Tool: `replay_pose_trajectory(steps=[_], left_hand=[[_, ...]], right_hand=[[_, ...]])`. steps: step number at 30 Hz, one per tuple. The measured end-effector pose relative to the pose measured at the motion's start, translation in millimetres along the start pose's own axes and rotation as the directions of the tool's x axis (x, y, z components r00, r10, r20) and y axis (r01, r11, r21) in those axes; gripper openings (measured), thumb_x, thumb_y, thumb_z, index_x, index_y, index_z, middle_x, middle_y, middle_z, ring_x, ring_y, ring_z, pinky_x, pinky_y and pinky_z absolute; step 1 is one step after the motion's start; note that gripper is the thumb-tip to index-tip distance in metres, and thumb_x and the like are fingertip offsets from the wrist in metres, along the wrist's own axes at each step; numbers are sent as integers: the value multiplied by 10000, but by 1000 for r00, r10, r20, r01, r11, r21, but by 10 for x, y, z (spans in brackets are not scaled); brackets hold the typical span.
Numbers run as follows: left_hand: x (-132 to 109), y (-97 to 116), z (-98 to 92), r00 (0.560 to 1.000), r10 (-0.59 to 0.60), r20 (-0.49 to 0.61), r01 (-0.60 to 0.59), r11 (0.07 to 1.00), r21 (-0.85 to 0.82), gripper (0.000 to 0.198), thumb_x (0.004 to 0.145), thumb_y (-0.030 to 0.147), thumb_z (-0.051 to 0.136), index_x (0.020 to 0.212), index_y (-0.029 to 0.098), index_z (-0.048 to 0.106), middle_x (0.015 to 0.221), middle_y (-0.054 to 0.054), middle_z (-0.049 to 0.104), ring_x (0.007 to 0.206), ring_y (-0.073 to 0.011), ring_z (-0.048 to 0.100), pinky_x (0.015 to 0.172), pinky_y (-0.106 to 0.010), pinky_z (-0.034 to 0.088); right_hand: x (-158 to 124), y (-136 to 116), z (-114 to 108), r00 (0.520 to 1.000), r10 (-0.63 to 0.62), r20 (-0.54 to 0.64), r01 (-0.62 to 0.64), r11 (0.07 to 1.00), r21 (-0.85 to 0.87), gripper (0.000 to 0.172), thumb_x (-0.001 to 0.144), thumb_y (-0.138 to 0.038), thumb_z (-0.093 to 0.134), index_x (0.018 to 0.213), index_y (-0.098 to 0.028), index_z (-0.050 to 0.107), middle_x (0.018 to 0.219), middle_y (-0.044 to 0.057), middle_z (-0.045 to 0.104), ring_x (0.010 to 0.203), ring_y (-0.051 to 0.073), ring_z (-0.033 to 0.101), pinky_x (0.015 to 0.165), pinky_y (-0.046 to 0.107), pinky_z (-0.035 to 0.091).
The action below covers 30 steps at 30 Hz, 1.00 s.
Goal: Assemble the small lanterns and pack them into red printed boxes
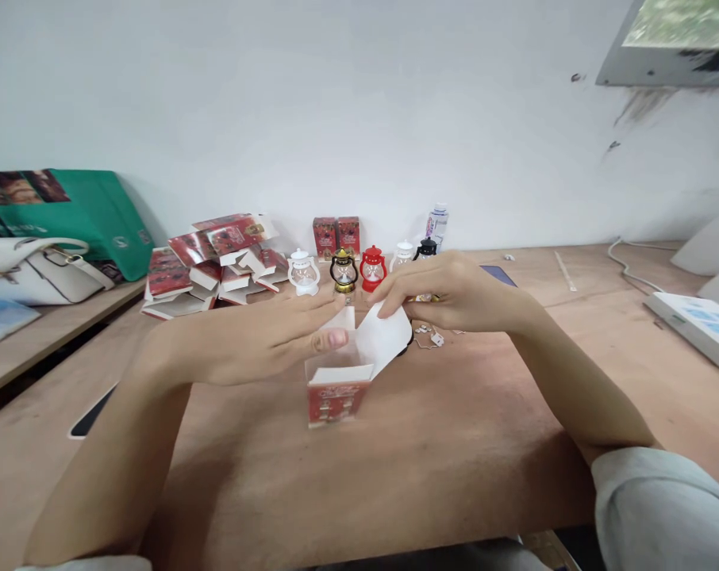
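Observation:
A small red printed gift box (337,399) stands upright on the table in front of me, its white flaps raised and its top unclosed. My left hand (276,333) reaches over its left side, fingers stretched out and the thumb apart beside a flap. On the right, my right hand (440,293) has its fingers bent onto a wide white flap (389,337) of the box, gripping it near its top edge. The box's inside cannot be made out. A dark curved item behind that flap is mostly hidden.
Miniature lanterns, including a white (303,274), a bronze (344,272) and a red one (373,270), line the back. Two closed red boxes (336,238) stand behind them. Unfolded boxes (210,262) are piled left. A phone (91,412) and white bag (44,270) lie left.

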<state>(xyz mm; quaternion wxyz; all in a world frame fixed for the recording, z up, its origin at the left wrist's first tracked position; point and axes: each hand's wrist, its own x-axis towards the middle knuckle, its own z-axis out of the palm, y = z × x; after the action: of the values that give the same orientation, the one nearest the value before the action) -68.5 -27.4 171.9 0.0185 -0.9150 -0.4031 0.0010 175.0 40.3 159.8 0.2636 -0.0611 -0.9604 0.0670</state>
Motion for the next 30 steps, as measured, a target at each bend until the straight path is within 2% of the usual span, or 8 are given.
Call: replay_pose_trajectory(steps=[2, 6, 9, 13, 16, 21, 25, 30], left_hand=[[20, -14, 48, 999, -15, 42, 16, 1000, -20, 575, 967, 506, 160, 1381, 186, 398, 1346, -91, 524, 1259, -219, 465, 1021, -332, 354], [76, -45, 123, 993, -68, 92, 69, 998, -8, 631, 937, 572, 239, 1390, 160, 388, 1408, -127, 461, 1342, -268, 363, 1062, -386, 307], [48, -37, 116, 991, -80, 104, 80, 997, 2, 672, 917, 606, 270, 1428, 174, 328, 1473, -118, 382, 1361, -265, 342, 1079, -370, 283], [-58, 35, 82, 996, -17, 82, 11, 998, 62, 737, 892, 633, 317, 1475, 191, 224, 1539, -98, 253, 1407, -268, 256, 1129, -370, 194], [-96, 107, 83, 998, 25, 55, -29, 996, 86, 779, 873, 653, 339, 1485, 197, 187, 1547, -95, 225, 1417, -280, 228, 1141, -396, 165], [-53, 149, 103, 993, -28, 116, 17, 995, 97, 734, 914, 621, 221, 1494, 180, 127, 1563, -92, 119, 1437, -285, 156, 1139, -435, 144], [-35, 132, 96, 994, -33, 100, 25, 996, 81, 708, 916, 622, 189, 1492, 213, 139, 1562, -72, 147, 1440, -258, 159, 1145, -406, 150], [-49, 123, 99, 997, 18, 71, -23, 997, 75, 657, 922, 592, 272, 1483, 268, 167, 1558, -47, 187, 1443, -246, 154, 1151, -419, 132]], right_hand=[[-4, 11, 11, 999, -28, -40, 26, 999, -40, 229, 831, -58, 447, 827, -149, 658, 773, 11, 689, 696, 74, 602, 648, 186, 443], [-22, -18, 26, 994, -89, -57, 79, 984, -161, 224, 848, -62, 451, 758, -150, 636, 665, -10, 613, 585, 61, 509, 576, 187, 389], [-46, -74, 31, 994, -111, -9, 106, 966, -234, 259, 893, -68, 405, 796, -150, 631, 683, 5, 589, 596, 68, 493, 557, 195, 366], [-79, -152, 22, 989, -143, 35, 147, 939, -310, 283, 897, -23, 371, 870, -158, 618, 745, 20, 600, 651, 83, 514, 563, 204, 358], [-89, -180, -2, 987, -146, 68, 161, 923, -349, 280, 899, -25, 373, 837, -158, 612, 742, 21, 599, 656, 89, 519, 562, 210, 353], [-91, -129, -39, 990, -128, 61, 141, 914, -381, 296, 924, -70, 363, 811, -161, 622, 682, 9, 570, 610, 83, 480, 560, 219, 337], [-98, -66, -42, 993, -101, 54, 115, 895, -432, 287, 925, -95, 382, 794, -160, 630, 650, 0, 532, 572, 77, 439, 540, 221, 316], [-95, -55, -42, 993, -113, 39, 119, 900, -419, 282, 917, -98, 391, 793, -159, 638, 651, 0, 540, 565, 74, 435, 527, 216, 315]])
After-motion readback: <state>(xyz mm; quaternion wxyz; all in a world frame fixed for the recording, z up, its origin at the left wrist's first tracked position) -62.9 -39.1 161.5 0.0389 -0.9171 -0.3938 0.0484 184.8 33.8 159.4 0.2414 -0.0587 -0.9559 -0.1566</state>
